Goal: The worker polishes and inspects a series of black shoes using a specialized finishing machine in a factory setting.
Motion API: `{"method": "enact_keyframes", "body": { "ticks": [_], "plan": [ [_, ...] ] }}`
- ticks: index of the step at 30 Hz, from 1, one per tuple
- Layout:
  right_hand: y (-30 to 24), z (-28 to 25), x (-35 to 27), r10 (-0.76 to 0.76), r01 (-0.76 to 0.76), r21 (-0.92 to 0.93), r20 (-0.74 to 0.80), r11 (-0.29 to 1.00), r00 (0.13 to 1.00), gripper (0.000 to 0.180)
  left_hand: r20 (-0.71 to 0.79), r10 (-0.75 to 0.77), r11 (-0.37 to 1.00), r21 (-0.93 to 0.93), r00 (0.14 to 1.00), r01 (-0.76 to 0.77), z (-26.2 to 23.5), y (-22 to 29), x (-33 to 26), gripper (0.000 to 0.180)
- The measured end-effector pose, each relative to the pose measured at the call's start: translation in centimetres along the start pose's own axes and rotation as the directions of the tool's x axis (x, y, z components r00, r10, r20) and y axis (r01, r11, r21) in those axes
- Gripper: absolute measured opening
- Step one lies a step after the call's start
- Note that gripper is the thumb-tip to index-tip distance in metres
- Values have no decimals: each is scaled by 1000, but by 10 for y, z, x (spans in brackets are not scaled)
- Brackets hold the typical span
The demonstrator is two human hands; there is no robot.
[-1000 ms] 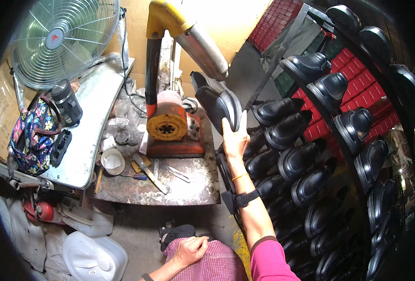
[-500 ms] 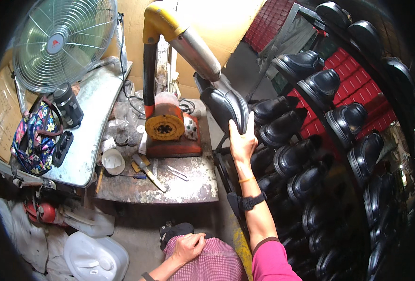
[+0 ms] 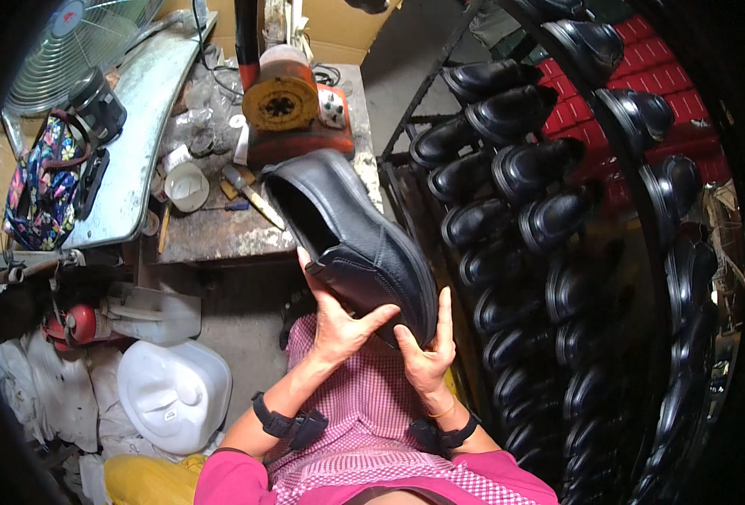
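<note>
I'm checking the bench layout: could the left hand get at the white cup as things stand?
Probably not while occupied: the left hand and right hand both hold the black shoe. Otherwise the way looks free; nothing visible seems to block it to the white cup on the bench.

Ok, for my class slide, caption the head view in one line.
Left hand and right hand hold a black shoe beside rows of racked shoes.

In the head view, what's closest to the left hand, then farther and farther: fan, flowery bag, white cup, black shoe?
1. Black shoe: touching the left hand.
2. White cup: ahead-left, on the workbench.
3. Flowery bag: farther left.
4. Fan: upper left, beyond the bag.
</note>
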State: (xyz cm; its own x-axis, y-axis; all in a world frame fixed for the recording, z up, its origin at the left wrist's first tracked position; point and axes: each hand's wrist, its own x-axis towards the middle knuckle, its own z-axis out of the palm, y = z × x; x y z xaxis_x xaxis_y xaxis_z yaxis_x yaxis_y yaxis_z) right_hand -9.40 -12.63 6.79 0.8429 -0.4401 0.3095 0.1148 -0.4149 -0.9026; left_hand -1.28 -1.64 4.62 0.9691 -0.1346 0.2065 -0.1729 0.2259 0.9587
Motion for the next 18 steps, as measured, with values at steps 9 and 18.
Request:
{"method": "enact_keyframes", "body": {
  "ticks": [9, 18],
  "plan": [
    [1, -43, -49, 342, -438, 650, 278, 621, 898, 74, -194, -97, 984, -165, 976, 65, -42, 12, -54, 77],
    [32, -95, -112, 359, -472, 637, 309, 610, 881, 78, 167, -410, 829, -342, 897, 443, -68, 74, -37, 54]
  ]
}}
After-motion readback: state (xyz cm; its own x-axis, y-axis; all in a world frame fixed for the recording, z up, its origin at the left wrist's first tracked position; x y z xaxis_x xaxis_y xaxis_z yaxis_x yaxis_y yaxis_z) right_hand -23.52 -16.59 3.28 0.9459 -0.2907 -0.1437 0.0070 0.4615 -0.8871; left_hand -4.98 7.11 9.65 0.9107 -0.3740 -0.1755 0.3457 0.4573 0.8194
